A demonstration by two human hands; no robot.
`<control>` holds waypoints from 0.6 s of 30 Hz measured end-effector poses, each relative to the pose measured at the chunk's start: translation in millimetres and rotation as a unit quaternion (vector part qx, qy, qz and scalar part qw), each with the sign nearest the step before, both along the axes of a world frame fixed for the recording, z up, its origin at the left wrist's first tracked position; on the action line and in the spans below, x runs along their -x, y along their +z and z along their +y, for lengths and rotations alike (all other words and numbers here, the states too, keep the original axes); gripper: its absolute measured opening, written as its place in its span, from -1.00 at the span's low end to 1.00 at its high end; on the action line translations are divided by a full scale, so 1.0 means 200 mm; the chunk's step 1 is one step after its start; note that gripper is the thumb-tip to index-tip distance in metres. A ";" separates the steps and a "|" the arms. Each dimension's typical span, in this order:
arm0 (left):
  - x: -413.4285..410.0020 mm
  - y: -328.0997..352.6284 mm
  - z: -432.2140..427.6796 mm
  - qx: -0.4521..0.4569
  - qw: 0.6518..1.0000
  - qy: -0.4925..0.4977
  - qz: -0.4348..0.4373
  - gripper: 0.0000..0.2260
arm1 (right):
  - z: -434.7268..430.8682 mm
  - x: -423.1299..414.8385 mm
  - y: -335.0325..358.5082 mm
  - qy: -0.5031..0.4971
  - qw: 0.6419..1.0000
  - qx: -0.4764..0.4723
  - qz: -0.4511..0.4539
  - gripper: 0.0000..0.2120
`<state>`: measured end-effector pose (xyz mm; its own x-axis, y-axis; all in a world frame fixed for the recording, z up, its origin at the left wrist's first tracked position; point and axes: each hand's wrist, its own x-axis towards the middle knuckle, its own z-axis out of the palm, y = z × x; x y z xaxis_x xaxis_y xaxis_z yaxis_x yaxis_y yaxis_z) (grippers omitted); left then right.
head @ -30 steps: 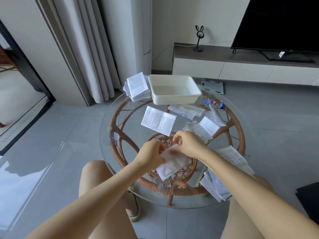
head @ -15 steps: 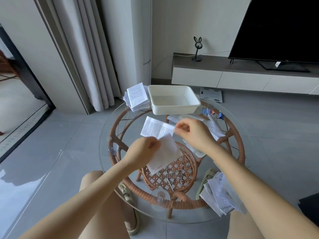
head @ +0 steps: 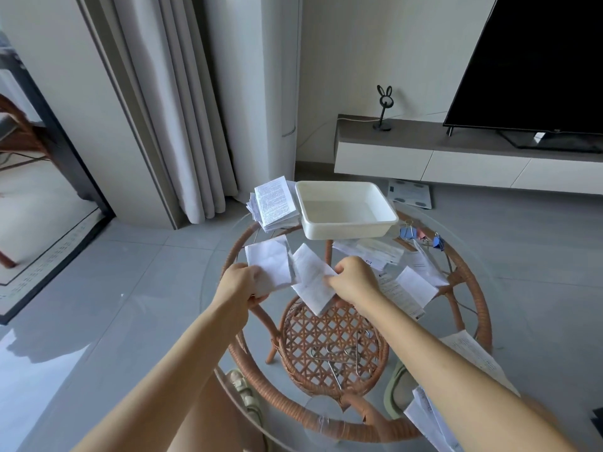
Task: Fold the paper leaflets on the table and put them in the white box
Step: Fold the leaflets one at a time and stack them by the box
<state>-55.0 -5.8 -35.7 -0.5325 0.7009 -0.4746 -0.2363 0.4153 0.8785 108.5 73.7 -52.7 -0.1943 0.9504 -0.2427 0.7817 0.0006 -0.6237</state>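
**Leaflet point(head: 310, 278) held open over the glass table point(head: 482, 308)**

Nearest the camera, a loose pile of printed sheets point(head: 473, 353) sits at the near right of the table. A bit further in, the left hand point(head: 241, 285) and right hand point(head: 354, 282) each pinch one end of the leaflet, fingers curled round the paper. They hold it off the glass, above the woven shelf point(head: 329, 340) underneath. Its long axis runs side to side, hand to hand. A crease across the middle points away from the person, so the two halves sit at an angle to each other. From here it looks mostly white.

Just past the right hand, a few more leaflets point(head: 414, 282) lie flat on the glass. At the far edge sits the white box point(head: 346, 226), opening up, with a stack of folded leaflets point(head: 277, 207) just beside it on the left. Some binder clips point(head: 408, 232) lie near it on the right. Way at the back there's a TV point(head: 538, 60) on a low cabinet point(head: 424, 158).
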 end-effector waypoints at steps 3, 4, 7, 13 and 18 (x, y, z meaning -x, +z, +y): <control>0.01 -0.05 0.02 0.018 0.998 -0.047 0.025 -0.90 | -0.07 0.00 0.01 -0.093 0.981 0.067 0.159 -0.86; 0.01 -0.07 0.02 0.024 0.997 -0.065 0.039 -0.92 | -0.09 -0.01 0.02 -0.101 0.979 0.044 0.169 -0.86; 0.01 -0.11 0.02 0.028 0.992 -0.079 0.089 -0.93 | -0.15 -0.07 0.07 -0.102 0.983 -0.073 0.135 -0.84; -0.01 -0.15 0.05 0.057 0.978 -0.115 0.162 -0.93 | -0.37 -0.20 0.16 -0.103 0.973 -0.084 0.188 -0.86; -0.07 -0.17 0.04 0.086 0.953 -0.174 0.234 -0.88 | -0.55 -0.33 0.14 -0.161 0.949 0.010 0.270 -0.94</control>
